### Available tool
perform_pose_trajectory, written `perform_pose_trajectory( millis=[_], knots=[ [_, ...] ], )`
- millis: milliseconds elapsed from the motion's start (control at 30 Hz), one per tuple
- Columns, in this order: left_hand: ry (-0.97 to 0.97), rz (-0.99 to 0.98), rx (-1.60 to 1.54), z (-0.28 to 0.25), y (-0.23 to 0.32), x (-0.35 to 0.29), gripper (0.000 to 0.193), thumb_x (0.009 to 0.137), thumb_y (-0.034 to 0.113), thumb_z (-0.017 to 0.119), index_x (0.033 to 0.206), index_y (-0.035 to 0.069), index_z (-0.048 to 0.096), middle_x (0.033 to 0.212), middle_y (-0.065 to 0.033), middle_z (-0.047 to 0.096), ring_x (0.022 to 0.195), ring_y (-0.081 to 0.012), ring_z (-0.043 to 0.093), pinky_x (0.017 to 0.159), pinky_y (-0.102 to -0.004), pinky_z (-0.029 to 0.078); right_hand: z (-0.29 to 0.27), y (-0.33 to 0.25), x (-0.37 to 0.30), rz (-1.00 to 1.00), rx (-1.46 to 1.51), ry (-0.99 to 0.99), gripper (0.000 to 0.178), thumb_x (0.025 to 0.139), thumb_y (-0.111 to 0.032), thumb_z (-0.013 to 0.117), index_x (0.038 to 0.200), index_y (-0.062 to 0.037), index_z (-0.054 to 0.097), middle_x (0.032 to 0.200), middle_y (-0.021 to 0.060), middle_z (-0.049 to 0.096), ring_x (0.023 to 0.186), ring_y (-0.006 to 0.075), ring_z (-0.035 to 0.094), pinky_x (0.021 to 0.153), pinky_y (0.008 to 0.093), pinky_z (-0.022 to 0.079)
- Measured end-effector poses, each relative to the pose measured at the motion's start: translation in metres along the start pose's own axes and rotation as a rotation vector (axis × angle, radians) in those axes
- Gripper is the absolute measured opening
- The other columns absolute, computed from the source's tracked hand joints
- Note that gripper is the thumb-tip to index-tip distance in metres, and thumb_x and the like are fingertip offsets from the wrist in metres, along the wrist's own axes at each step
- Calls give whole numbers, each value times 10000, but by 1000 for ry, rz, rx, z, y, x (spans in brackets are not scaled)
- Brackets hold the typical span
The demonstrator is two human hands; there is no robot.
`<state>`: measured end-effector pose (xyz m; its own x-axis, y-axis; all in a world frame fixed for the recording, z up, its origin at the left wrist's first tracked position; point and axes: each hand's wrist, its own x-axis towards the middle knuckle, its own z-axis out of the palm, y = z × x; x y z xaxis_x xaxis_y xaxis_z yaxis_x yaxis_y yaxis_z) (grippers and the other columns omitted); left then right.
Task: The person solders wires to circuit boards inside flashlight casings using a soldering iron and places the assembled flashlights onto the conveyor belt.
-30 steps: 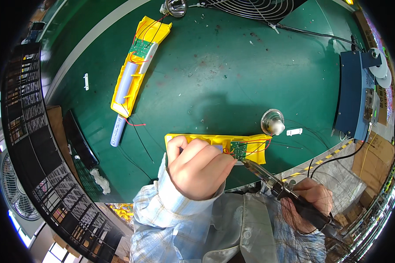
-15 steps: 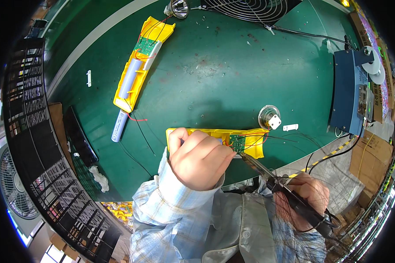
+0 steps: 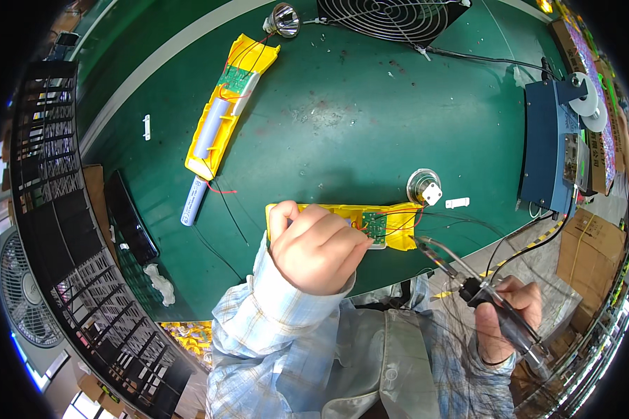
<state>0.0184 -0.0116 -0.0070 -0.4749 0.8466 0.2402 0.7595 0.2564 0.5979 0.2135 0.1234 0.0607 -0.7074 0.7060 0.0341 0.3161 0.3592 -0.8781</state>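
Note:
My left hand (image 3: 316, 248) is closed on the left part of a yellow flashlight housing (image 3: 402, 237) near the table's front edge, hiding much of it. Inside the housing, a green circuit board (image 3: 374, 227) with red and black wires shows to the right of my fingers. My right hand (image 3: 508, 318) grips a black soldering iron (image 3: 493, 299) with a thin curved metal tube along its front. Its front end points up and left, apart from the board. Just behind the housing's right end lies a round reflector lamp (image 3: 424, 187) with a white base.
A second yellow housing (image 3: 220, 140) holds a board and a battery at the back left, with another lamp (image 3: 285, 21) above it and a loose battery (image 3: 193, 201) below. A blue soldering station (image 3: 546, 146) stands right, a black fan (image 3: 391, 17) behind, a black rack (image 3: 45, 181) left.
My right hand has moved right with the soldering iron, drawing its tip off the circuit board. My left hand has stayed on the housing.

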Motion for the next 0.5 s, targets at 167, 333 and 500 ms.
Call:
perform_pose_trajectory(
  millis=[167, 333, 500],
  knots=[
    [9, -4, -2, 1, -1, -2, 151, 542, 115, 729, 642, 130, 617, 643, 39, 563, 654, -153, 507, 676, -341, 308, 6, 4, -2, 54, 37, 22, 294, 669, -100, 720, 727, -37, 439, 622, 116, 572, 504, 149, 545, 462, 230, 404],
    [5, -26, 5, 2, 0, -2, 156, 539, 122, 731, 645, 141, 618, 659, 40, 560, 669, -155, 507, 671, -338, 311, 9, 6, -6, 179, 141, 39, 351, 628, -138, 760, 715, -50, 431, 636, 63, 482, 564, 144, 478, 506, 235, 382],
    [9, 59, -3, -8, 2, -3, 241, 533, 159, 744, 739, 126, 623, 747, 17, 570, 711, -170, 518, 697, -333, 337, 1, 8, -11, 303, 230, 58, 405, 584, -143, 793, 710, -57, 418, 673, 14, 387, 612, 144, 408, 540, 251, 356]
  ],
)
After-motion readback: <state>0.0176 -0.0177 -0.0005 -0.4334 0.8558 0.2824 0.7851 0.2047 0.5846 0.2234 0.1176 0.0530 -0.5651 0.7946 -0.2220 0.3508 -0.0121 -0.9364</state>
